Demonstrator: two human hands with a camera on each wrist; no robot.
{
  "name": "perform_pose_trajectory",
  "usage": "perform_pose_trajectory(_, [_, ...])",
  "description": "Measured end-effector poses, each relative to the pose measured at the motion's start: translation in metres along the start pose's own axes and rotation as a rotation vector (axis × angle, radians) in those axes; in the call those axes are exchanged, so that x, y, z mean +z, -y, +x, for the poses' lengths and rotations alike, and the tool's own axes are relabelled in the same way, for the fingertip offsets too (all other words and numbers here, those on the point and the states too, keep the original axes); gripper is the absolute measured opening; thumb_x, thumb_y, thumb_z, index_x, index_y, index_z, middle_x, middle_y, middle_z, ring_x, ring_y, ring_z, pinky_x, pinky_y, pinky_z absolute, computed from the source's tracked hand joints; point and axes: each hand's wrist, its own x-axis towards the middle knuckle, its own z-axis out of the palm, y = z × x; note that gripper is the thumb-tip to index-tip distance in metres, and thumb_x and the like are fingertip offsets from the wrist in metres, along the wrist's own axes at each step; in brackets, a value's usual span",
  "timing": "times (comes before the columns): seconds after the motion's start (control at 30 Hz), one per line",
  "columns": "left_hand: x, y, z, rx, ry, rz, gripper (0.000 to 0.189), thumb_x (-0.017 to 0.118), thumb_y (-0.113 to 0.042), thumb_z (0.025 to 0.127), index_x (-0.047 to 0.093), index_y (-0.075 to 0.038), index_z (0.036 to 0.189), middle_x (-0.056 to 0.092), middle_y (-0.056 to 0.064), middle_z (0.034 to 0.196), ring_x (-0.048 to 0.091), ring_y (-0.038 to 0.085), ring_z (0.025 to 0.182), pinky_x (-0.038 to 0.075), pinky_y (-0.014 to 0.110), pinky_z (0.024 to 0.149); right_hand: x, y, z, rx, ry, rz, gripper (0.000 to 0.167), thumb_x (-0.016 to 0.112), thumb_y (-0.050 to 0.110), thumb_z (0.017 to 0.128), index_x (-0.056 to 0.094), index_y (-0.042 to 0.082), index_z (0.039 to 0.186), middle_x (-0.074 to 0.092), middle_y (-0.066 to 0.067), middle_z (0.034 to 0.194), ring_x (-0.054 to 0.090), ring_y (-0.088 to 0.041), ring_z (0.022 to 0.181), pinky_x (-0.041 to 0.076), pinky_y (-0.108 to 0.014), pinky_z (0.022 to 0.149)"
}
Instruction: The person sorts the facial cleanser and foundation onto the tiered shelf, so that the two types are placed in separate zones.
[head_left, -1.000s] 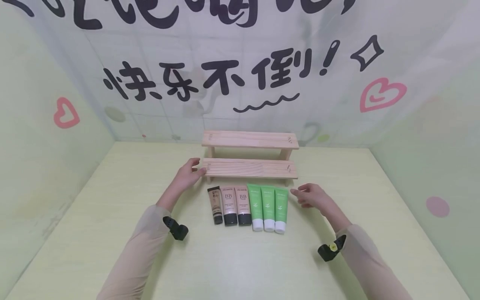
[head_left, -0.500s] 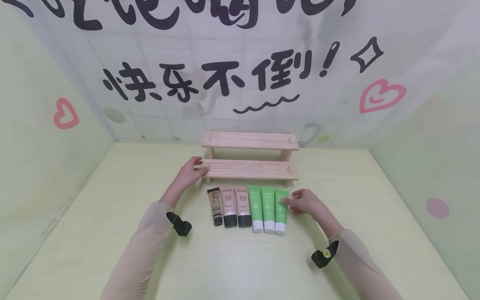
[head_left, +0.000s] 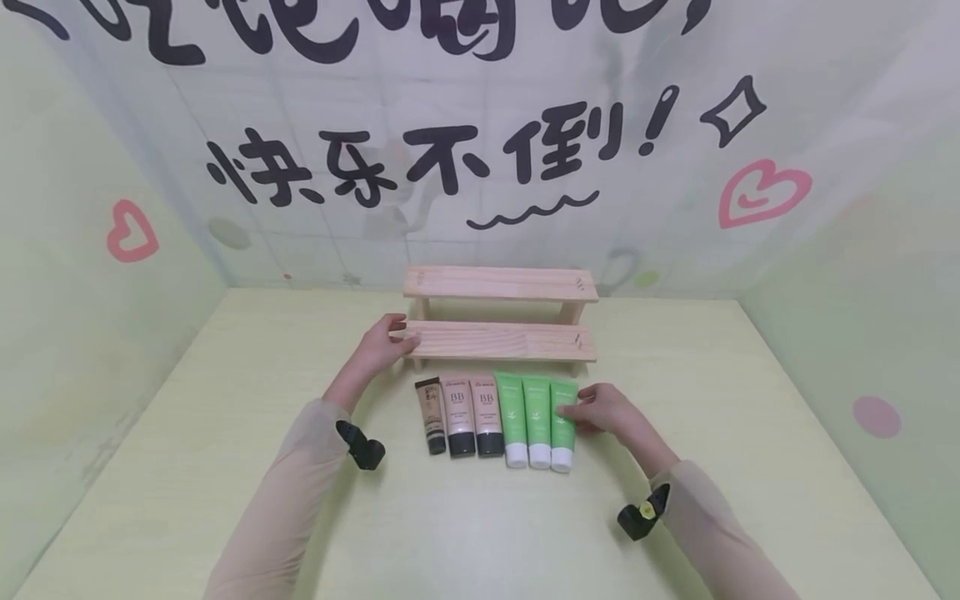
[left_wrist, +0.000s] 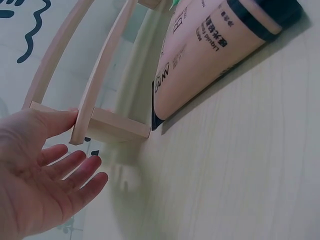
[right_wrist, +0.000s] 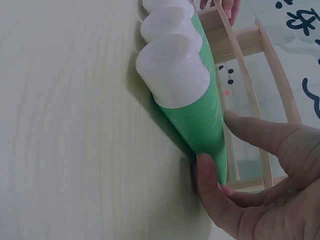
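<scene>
At the right end of a row of lying tubes, my right hand [head_left: 609,408] pinches the outermost green squeeze tube [head_left: 563,435] by its edge, thumb on top and fingers at its side. The white cap [right_wrist: 172,70] of this tube faces the near side in the right wrist view. My left hand [head_left: 381,343] is at the left end of the wooden two-step rack [head_left: 498,340]. Its thumb [left_wrist: 62,122] touches the end of the lower board, while the other fingers are loosely extended beside it.
Two more green tubes [head_left: 537,417], two pink BB cream tubes [head_left: 459,414] with black caps and a smaller brown tube [head_left: 431,414] lie in the same row before the rack. A printed backdrop [head_left: 300,242] stands behind the pale table [head_left: 480,533].
My right hand has moved left and down from beside the row onto the outermost green tube. My left hand has shifted slightly further onto the lower board's end.
</scene>
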Motion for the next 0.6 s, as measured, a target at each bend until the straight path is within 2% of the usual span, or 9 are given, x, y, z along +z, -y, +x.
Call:
perform_pose_trajectory(0.13, [-0.003,-0.002,0.001,-0.018,0.037,-0.008,0.064,0.056,-0.022,0.091,0.022,-0.003,0.143,0.030,0.020,0.144,0.039,0.037,0.127,0.043,0.043,0.098,0.002,0.002,0.001,0.010,-0.010,-0.008,0.073,0.071,0.031,0.078,0.039,-0.013,0.127,0.054,-0.030,0.116,0.063,-0.017,0.075,0.054,-0.032,0.073])
perform_pose_trajectory(0.37, [-0.005,-0.007,0.003,-0.018,0.093,0.033,0.061,0.054,-0.018,0.092,0.023,0.000,0.142,0.030,0.024,0.143,0.041,0.038,0.125,0.041,0.044,0.100,0.007,0.004,0.001,0.012,-0.025,0.007,0.071,0.071,0.027,0.078,0.037,-0.014,0.125,0.057,-0.029,0.111,0.063,-0.016,0.071,0.054,-0.029,0.067])
perform_pose_trajectory(0.6, [-0.007,-0.013,0.004,-0.071,0.097,0.063,0.058,0.054,-0.019,0.092,0.027,-0.001,0.140,0.037,0.022,0.139,0.048,0.034,0.118,0.045,0.040,0.095,0.011,0.005,0.003,-0.007,-0.020,0.010,0.066,0.070,0.023,0.079,0.037,-0.015,0.123,0.059,-0.027,0.105,0.063,-0.017,0.069,0.054,-0.029,0.064])
